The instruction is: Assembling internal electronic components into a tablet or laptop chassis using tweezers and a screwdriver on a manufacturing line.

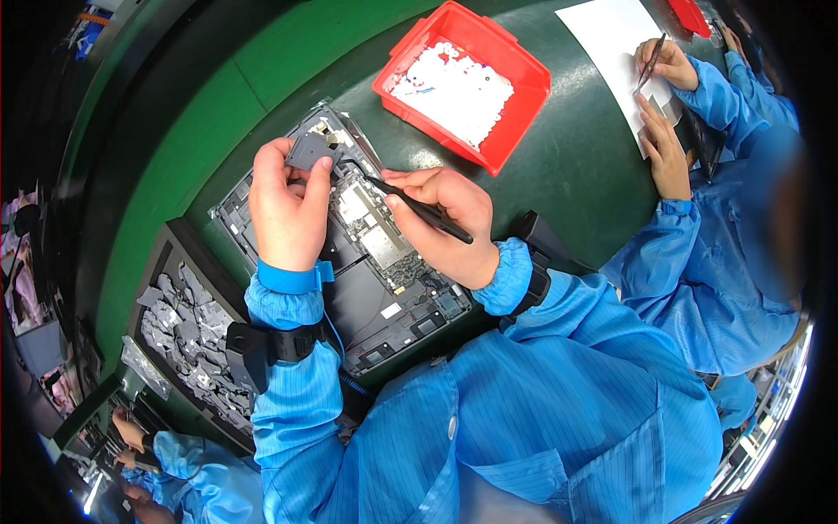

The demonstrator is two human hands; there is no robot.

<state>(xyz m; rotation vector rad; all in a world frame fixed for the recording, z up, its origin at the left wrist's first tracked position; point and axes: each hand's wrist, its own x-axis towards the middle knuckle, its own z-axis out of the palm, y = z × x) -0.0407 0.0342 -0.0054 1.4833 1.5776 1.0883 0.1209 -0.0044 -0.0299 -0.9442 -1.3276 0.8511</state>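
An opened laptop chassis (358, 306) lies before me at a slant, its circuit board (381, 247) and other inner parts exposed. My left hand (286, 214) is closed, pinching a small flat dark grey part (307, 152) between thumb and fingers above the chassis's far end. In my closed right hand (454, 218) is a pair of black tweezers (445, 223). Their bent tip reaches in beside the grey part, close to the board's far edge; whether it touches the part, I cannot tell.
Beyond the laptop stands a red bin (509, 131) holding small white pieces. At left, a black tray (229, 293) contains many grey parts, with a clear plastic bag (146, 367) beside it. On the right, a co-worker's hands (668, 166) handle tweezers over a white sheet (602, 39).
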